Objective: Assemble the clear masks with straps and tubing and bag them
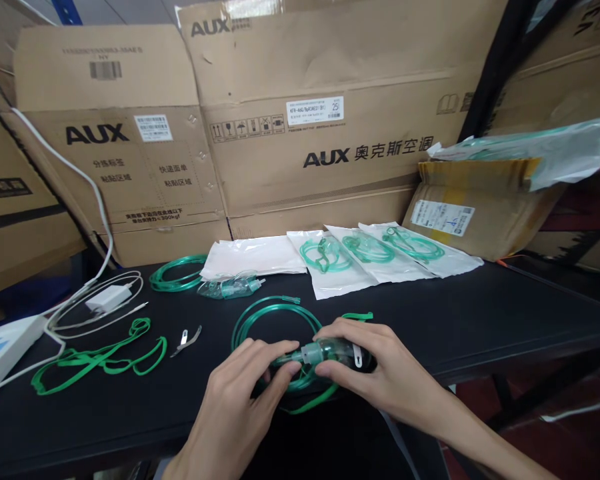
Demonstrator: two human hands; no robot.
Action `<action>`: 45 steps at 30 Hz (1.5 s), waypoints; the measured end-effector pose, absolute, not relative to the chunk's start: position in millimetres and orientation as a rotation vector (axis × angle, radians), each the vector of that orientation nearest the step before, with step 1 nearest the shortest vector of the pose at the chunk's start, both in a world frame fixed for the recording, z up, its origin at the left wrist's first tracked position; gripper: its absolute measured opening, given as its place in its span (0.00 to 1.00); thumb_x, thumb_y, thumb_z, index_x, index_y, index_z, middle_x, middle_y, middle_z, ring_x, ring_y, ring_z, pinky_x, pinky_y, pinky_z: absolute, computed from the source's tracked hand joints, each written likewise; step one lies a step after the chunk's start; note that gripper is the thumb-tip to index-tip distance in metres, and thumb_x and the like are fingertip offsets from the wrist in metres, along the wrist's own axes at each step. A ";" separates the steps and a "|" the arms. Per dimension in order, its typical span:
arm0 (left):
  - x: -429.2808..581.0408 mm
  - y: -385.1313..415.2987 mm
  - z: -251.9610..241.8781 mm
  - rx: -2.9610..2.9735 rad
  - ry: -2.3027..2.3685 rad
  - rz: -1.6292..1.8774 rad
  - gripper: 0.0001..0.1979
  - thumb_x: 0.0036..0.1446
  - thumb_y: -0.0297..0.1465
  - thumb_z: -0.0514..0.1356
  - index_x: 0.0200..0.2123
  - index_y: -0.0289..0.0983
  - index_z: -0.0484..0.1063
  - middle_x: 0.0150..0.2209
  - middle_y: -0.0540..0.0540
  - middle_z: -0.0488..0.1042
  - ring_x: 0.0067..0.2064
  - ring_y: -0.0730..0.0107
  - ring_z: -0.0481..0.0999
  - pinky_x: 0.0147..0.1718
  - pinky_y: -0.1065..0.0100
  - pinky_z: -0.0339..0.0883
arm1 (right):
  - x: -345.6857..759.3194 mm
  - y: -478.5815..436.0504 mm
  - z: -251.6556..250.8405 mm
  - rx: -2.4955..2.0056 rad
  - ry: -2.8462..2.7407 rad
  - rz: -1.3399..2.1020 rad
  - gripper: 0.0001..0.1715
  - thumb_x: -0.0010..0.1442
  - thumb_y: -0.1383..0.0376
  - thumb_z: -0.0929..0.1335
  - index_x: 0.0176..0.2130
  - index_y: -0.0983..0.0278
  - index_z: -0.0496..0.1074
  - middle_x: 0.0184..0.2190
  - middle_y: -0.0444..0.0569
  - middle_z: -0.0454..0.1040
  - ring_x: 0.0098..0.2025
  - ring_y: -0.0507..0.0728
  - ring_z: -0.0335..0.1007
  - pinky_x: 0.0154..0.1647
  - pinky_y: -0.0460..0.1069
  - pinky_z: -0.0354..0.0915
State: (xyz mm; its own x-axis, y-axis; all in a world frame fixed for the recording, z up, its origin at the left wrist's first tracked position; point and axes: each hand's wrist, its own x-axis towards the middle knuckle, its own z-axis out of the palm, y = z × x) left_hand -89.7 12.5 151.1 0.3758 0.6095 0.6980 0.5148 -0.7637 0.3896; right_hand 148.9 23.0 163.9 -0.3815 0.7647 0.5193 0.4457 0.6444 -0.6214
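My left hand [243, 393] pinches the end of a green oxygen tube [286, 359] between thumb and fingertips. Its coil [275, 309] lies on the black table just behind my hands. Fingers curled around it, my right hand [385, 360] grips a clear green oxygen mask [330, 349], whose pale connector [311, 354] points at the tube end. The two parts meet or nearly touch; I cannot tell if they are joined. A metal nose strip [357, 356] shows on the mask. Part of a green elastic strap [313, 402] hangs below my hands.
At left lie loose green straps [95, 360], metal strips [185, 340], a white adapter [109, 298] and cables. Behind are another mask [230, 287], coiled tubing [175, 273], white packets [253, 257] and packaged mask sets [325, 263]. Cardboard boxes [320, 133] line the back; an opened carton [455, 207] stands right.
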 end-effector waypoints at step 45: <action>-89.0 9.1 151.5 2.442 1.012 1.317 0.08 0.71 0.23 0.58 0.43 0.41 0.74 0.33 0.51 0.79 0.32 0.69 0.77 0.32 0.70 0.67 | 147.3 24.5 164.0 -0.796 -2.121 0.625 0.14 0.65 0.57 0.76 0.48 0.60 0.76 0.42 0.45 0.80 0.43 0.55 0.77 0.43 0.46 0.68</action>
State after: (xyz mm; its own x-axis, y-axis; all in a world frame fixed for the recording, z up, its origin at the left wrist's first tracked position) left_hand -89.0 9.1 151.5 0.3733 0.6450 0.6668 0.4783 -0.7497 0.4574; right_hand 147.3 24.5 164.0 -0.5074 0.7097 0.4888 0.3315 0.6843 -0.6495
